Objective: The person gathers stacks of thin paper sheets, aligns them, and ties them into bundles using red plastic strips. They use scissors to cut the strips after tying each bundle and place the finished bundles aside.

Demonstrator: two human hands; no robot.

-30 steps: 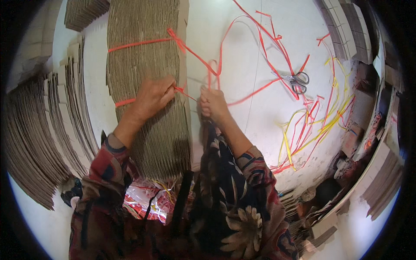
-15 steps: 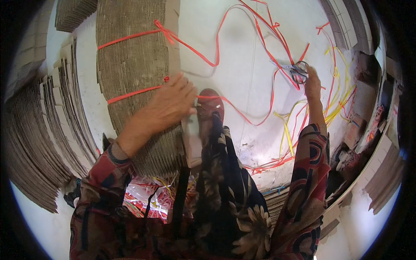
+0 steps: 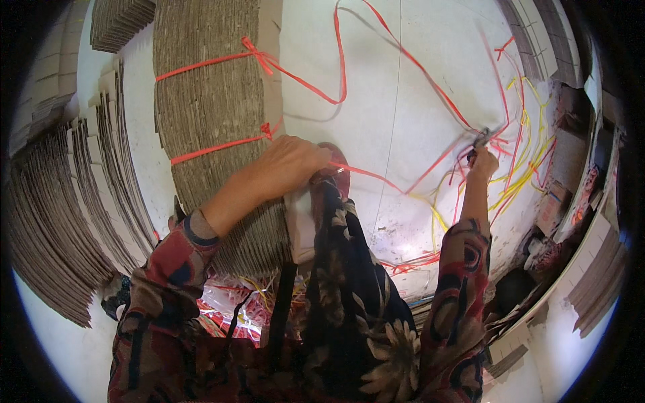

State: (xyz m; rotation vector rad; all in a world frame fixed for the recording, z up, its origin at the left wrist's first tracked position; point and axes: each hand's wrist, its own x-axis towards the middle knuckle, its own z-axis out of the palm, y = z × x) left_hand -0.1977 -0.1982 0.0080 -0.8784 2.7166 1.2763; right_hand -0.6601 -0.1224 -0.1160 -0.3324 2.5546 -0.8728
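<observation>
Two red plastic straps cross a long stack of corrugated cardboard (image 3: pixel 208 94), each knotted near the stack's right edge. My left hand (image 3: pixel 289 165) is closed, pinching the nearer red strap (image 3: pixel 369 172), which runs out rightward from its fingertips. Out to the right, my right hand (image 3: pixel 483 165) is shut on a pair of scissors (image 3: pixel 481 138), partly hidden by the fingers. Loose ends of red strap gather about the blades. From the far knot, the other red strap (image 3: pixel 306 82) trails in a wide loop towards the scissors.
My shoe (image 3: pixel 332 176) is against the stack's right side. Yellow straps (image 3: pixel 521 164) lie on the pale floor at the right. More flat cardboard (image 3: pixel 50 221) stands along the left. A tangle of straps and plastic (image 3: pixel 232 305) is close to my body.
My left hand has closed on the nearer strap and shifted slightly right. My right hand has moved the scissors away and down a little, and the strap loops have shifted.
</observation>
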